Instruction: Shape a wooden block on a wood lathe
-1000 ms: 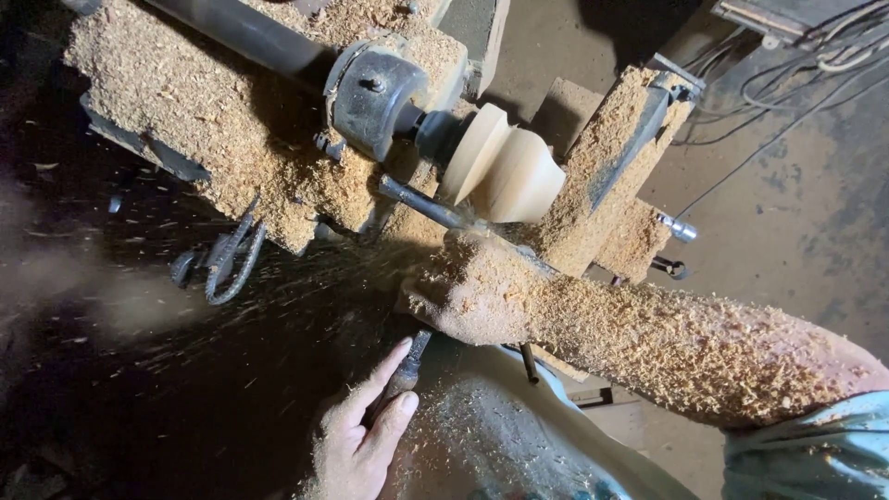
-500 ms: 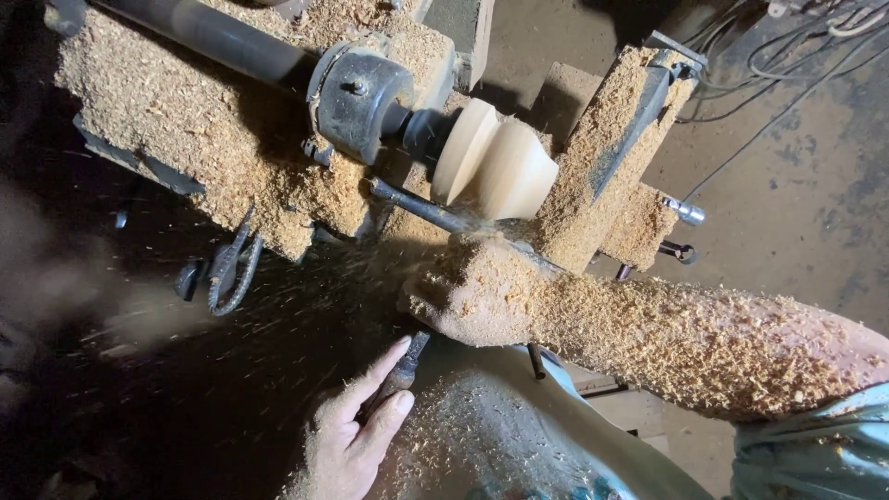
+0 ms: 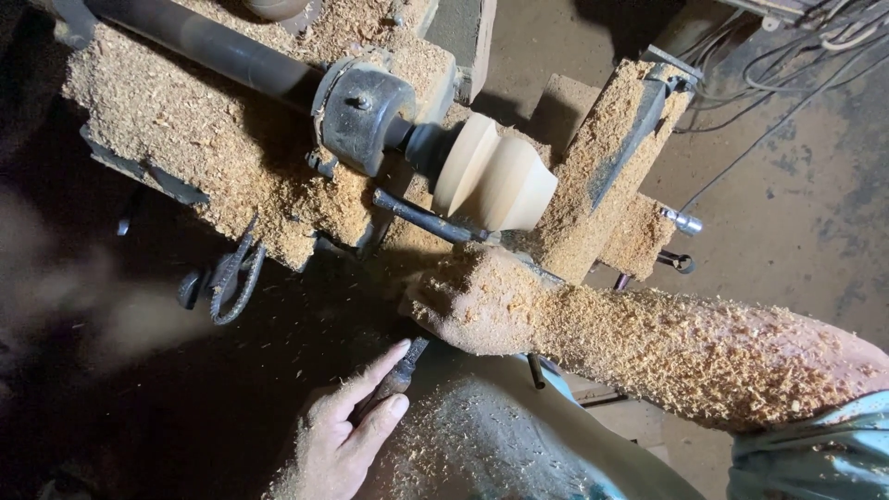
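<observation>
At the bottom centre of the frame the left hand [image 3: 344, 435] wraps its fingers around the dark handle end of a turning tool [image 3: 398, 375], index finger laid along it. Just above, in the middle of the frame, the right hand [image 3: 472, 301], caked in sawdust along with its forearm, is closed down over the tool's shaft near the tool rest [image 3: 428, 218]; the fingers themselves are buried in shavings. The tool looks stiff and long, best held as here: one hand far back for leverage, one pressing close to the rest. Beyond, in the upper centre, the pale wooden workpiece [image 3: 491, 181] sits on the lathe spindle [image 3: 366, 116], rigid, smooth and probably light. Sawdust heaps [image 3: 185, 139] cover the lathe bed at upper left.
</observation>
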